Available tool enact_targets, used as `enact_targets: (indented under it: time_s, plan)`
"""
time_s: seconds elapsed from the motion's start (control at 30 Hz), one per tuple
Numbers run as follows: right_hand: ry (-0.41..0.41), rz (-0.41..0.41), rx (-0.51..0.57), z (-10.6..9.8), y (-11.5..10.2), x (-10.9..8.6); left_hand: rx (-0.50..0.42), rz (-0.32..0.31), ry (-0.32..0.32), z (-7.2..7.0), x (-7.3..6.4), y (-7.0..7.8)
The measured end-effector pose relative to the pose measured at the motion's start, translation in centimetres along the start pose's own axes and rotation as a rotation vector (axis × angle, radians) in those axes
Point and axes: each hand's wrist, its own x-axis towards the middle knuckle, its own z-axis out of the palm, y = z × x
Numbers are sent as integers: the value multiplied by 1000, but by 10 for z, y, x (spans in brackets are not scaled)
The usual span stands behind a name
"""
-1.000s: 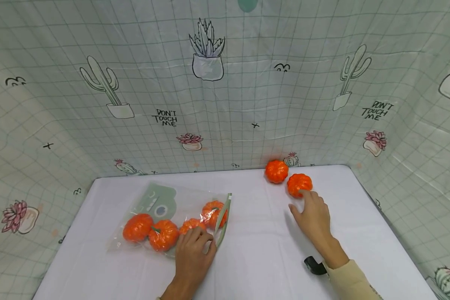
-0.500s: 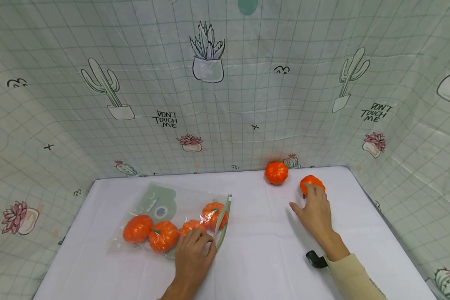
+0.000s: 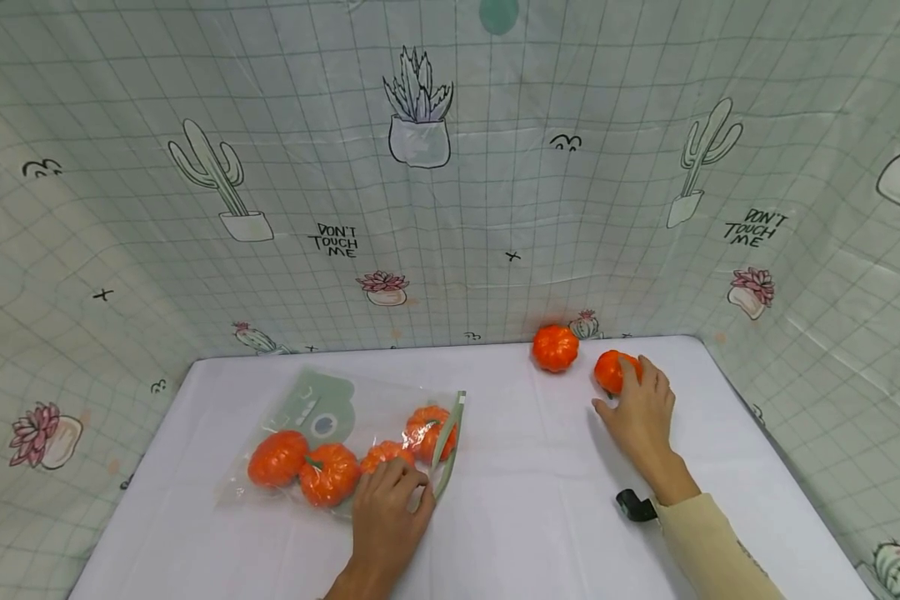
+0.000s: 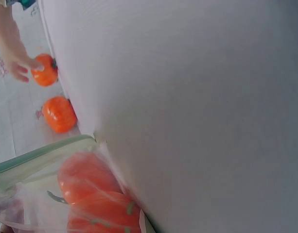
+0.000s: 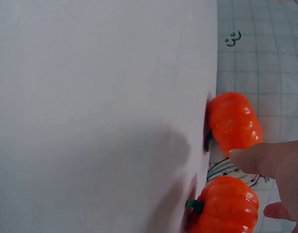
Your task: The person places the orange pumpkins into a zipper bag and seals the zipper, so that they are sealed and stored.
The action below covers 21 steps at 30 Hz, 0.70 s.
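Note:
Small orange toy pumpkins with green stems are here. Several pumpkins (image 3: 330,475) lie in a clear zip bag (image 3: 378,398) with a green print and green zip edge. My left hand (image 3: 392,517) holds the bag's near edge by the mouth, fingers curled; the plastic partly hides its fingertips in the left wrist view. At the table's back right, my right hand (image 3: 643,412) has its fingers over the right side of a loose pumpkin (image 3: 612,372), thumb spread apart from it. Another loose pumpkin (image 3: 555,347) sits just left. In the right wrist view, the thumb (image 5: 255,158) overlaps that left pumpkin (image 5: 234,119).
The white table (image 3: 510,500) ends at a grid-patterned cloth backdrop (image 3: 480,200) at the back and sides. Close to the right cuff is a black curved piece (image 3: 634,505). Both loose pumpkins are near the back edge.
The right hand reached the right loose pumpkin, which shifted rightward and then slightly back left, turning under the fingers. Left hand and bag stay as they were.

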Motion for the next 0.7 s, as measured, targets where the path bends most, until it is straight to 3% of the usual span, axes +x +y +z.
enact_targets:
  time_s: [0.2,0.43,0.7]
  plan:
    - [-58,23,-7,2,6,3,-4,-6,-4,0,0,0]
    - [-22,13,-6,3,13,7,-6,3,6,0,-2,0]
    - [-54,-31,77,5,15,5,-3,-8,-6,0,-1,1]
